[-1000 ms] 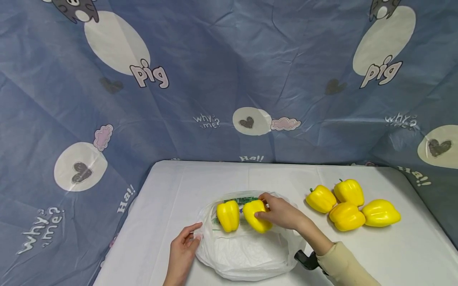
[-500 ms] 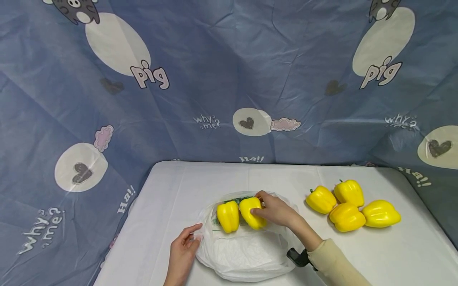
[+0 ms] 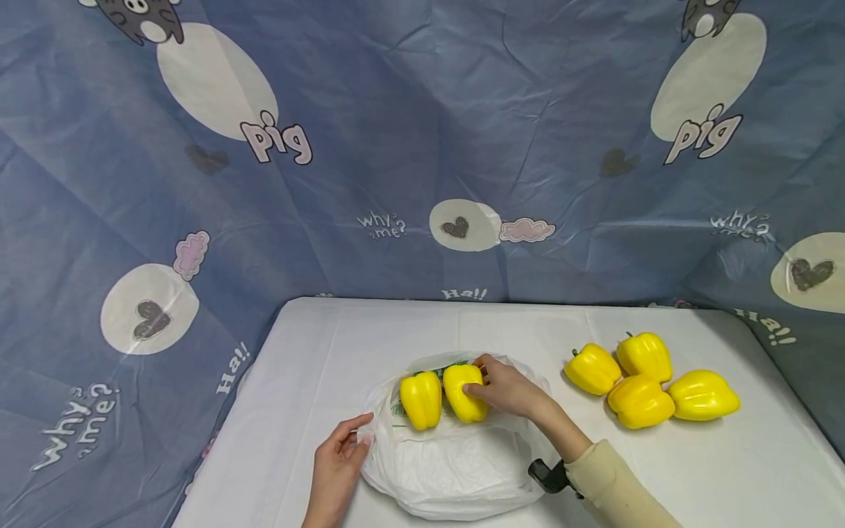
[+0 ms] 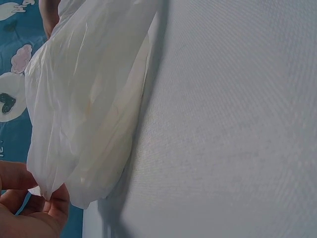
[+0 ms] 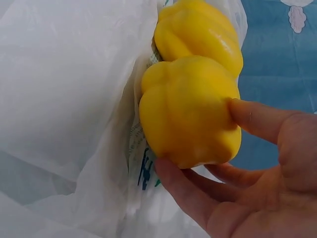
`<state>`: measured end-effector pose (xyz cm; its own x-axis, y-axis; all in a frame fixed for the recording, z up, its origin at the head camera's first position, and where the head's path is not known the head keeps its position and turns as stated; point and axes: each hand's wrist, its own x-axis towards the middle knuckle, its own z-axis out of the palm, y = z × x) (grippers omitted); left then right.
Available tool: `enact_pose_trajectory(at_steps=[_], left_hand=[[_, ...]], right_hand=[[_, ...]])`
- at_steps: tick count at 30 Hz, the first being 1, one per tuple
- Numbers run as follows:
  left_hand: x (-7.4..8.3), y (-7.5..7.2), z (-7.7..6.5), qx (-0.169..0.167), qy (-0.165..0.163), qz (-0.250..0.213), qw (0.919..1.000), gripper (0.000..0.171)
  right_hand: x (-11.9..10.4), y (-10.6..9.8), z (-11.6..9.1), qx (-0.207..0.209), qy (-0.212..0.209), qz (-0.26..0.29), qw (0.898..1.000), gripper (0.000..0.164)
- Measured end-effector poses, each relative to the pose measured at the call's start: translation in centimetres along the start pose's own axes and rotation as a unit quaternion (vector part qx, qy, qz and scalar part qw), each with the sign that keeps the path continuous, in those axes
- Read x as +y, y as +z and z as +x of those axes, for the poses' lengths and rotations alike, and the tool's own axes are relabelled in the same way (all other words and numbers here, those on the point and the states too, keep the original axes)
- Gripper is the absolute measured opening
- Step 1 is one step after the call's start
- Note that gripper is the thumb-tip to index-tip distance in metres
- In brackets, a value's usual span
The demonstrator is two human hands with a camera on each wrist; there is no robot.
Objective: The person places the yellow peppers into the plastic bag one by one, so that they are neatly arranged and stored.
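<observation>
A white plastic bag (image 3: pixel 455 506) lies on the table with its mouth spread wide. Inside it, toward the back, sits one yellow bell pepper (image 3: pixel 420 400). Just right of that one, my right hand (image 3: pixel 505 387) grips a second yellow bell pepper (image 5: pixel 190 111), thumb on one side and fingers on the other. In the right wrist view the two peppers overlap, over green and blue print on the bag. At the bag's left rim my left hand (image 3: pixel 338 462) pinches the plastic between thumb and fingers (image 4: pixel 58 201).
Several more yellow bell peppers (image 3: pixel 640 401) sit in a cluster at the right of the white table (image 3: pixel 317 345). A blue patterned cloth (image 3: pixel 370 161) hangs behind and at the sides. A black device (image 3: pixel 549 477) is on the right wrist.
My right hand has moved left with its pepper, bringing it close beside the other pepper in the bag. Over the last half second it has barely shifted. The left hand keeps its place.
</observation>
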<state>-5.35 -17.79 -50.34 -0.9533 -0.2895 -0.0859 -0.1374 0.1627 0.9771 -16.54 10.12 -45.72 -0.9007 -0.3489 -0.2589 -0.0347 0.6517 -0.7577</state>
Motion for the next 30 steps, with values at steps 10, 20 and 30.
enact_pose_trajectory(at_steps=[10,20,30], left_hand=[[0.0,0.0,0.0,0.003,0.002,0.006,1.0000,0.036],[0.0,0.1,0.0,0.010,0.001,0.009,0.9999,0.036],[0.1,0.1,0.0,0.009,0.001,0.014,0.9999,0.037]], right_hand=[[0.7,0.1,0.2,-0.013,-0.016,0.039,0.999,0.041],[1.1,0.3,0.3,-0.012,-0.020,0.044,0.999,0.044],[1.2,0.1,0.1,0.001,-0.008,0.037,0.999,0.049]])
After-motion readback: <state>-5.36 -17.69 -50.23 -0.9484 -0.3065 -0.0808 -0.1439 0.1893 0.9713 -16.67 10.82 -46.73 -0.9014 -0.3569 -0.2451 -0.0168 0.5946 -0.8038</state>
